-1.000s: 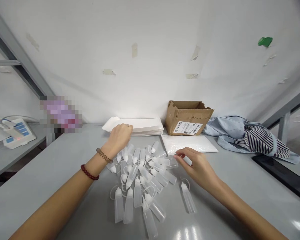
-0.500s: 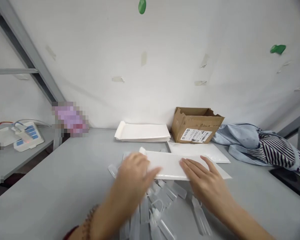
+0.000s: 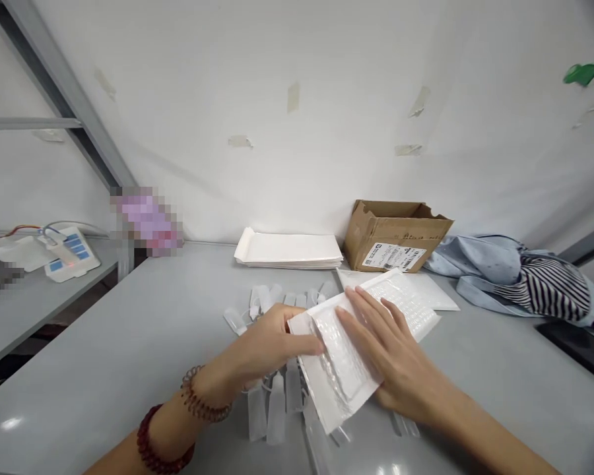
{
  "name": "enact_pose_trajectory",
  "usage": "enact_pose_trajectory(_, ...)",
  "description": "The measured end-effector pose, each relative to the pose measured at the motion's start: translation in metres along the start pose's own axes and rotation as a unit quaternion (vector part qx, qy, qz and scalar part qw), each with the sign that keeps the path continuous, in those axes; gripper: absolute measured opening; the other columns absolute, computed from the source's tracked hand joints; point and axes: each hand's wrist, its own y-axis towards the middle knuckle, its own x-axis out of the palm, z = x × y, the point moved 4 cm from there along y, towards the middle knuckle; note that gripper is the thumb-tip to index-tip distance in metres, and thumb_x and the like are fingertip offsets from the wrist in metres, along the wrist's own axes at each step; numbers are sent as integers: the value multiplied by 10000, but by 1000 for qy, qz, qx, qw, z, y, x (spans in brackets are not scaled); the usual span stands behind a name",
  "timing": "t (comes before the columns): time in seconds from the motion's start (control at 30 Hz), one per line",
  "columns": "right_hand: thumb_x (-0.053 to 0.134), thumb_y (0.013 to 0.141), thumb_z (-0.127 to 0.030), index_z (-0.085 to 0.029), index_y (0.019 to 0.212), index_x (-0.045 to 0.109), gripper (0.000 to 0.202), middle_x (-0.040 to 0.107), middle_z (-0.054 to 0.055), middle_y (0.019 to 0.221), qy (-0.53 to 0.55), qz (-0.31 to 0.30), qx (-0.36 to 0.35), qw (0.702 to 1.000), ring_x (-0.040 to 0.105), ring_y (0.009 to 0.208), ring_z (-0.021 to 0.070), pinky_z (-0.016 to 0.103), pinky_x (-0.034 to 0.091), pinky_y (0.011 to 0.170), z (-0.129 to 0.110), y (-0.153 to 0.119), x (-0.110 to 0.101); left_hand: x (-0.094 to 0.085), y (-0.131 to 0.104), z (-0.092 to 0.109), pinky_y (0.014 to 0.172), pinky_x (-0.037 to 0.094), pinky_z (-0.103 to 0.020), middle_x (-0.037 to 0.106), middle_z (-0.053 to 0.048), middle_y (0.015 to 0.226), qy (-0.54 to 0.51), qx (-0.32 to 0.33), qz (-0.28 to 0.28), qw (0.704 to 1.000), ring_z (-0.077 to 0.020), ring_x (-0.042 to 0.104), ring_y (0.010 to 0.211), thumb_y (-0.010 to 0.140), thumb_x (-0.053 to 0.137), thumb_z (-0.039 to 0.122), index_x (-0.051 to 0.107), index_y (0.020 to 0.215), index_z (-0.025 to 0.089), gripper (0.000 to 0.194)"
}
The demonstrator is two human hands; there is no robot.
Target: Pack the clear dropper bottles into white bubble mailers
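Observation:
A white padded envelope (image 3: 344,349) is held up at a slant over the table, its bubble-lined opening towards me. My left hand (image 3: 277,340) grips its left edge, thumb on top and the other fingers underneath. Across the right part of the envelope lies my right hand (image 3: 393,349), fingers stretched over the top and palm against its side; the hand's underside is hidden. Several translucent plastic squeeze bottles (image 3: 276,409) lie beneath and around the envelope, partly covered by it and my hands.
Behind stand a stack of white envelopes (image 3: 292,251) and an open cardboard box (image 3: 400,237) with a label. Another white envelope (image 3: 433,290) lies before the box. To the right are a blue and striped cloth (image 3: 515,270) and a dark flat object (image 3: 574,353). A power strip (image 3: 72,254) sits far left.
The envelope has turned from lying level to a slant, its opening now towards me. My left hand has moved from beside its left end to gripping its edge.

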Motion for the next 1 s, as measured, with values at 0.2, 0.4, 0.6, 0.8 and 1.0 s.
enact_pose_trajectory(0.2, 507, 667, -219, -109, 1429, 207, 826, 201, 249, 1506, 9, -10, -20, 1000, 121, 1392, 424, 646, 160, 1023, -10, 1, -5, 10, 0, -3, 550, 362, -193, 537, 33, 615, 53, 36, 23, 998, -99, 477, 589, 694, 639, 209, 606, 662, 142, 81)
enact_pose_trajectory(0.4, 471, 653, -160, -48, 1329, 355, 694, 517, 252, 1203, -9, 18, -44, 999, 421, 1196, 411, 648, 217, 968, -10, 3, -4, 11, -2, -4, 454, 174, -216, 280, 65, 530, 117, 38, 43, 991, -72, 259, 510, 680, 612, 226, 364, 528, 168, 296)
enact_pose_trajectory(0.6, 426, 732, -16, -49, 1230, 435, 499, 600, 172, 1009, 13, 99, -36, 994, 540, 944, 288, 554, 342, 918, -5, 4, -12, 2, 0, -5, 446, 223, -215, 382, 49, 528, 218, 61, 121, 967, -88, 335, 498, 787, 551, 319, 533, 598, 154, 251)
enact_pose_trajectory(0.8, 455, 723, -18, -77, 1153, 479, 435, 584, 151, 946, 30, 109, 4, 994, 520, 838, 267, 397, 456, 692, 20, 3, -14, -56, -9, 26, 632, 393, -262, 670, -27, 815, 479, 97, 216, 846, -179, 580, 719, 870, 459, 470, 668, 896, 202, 341)
enact_pose_trajectory(1.0, 464, 737, -56, -87, 1177, 449, 441, 556, 154, 976, 16, 102, 0, 995, 505, 884, 287, 415, 464, 717, 23, 3, -13, -97, -7, 20, 535, 315, -277, 587, -27, 561, 555, -19, 275, 785, -195, 537, 567, 848, 437, 466, 615, 660, 182, 384)
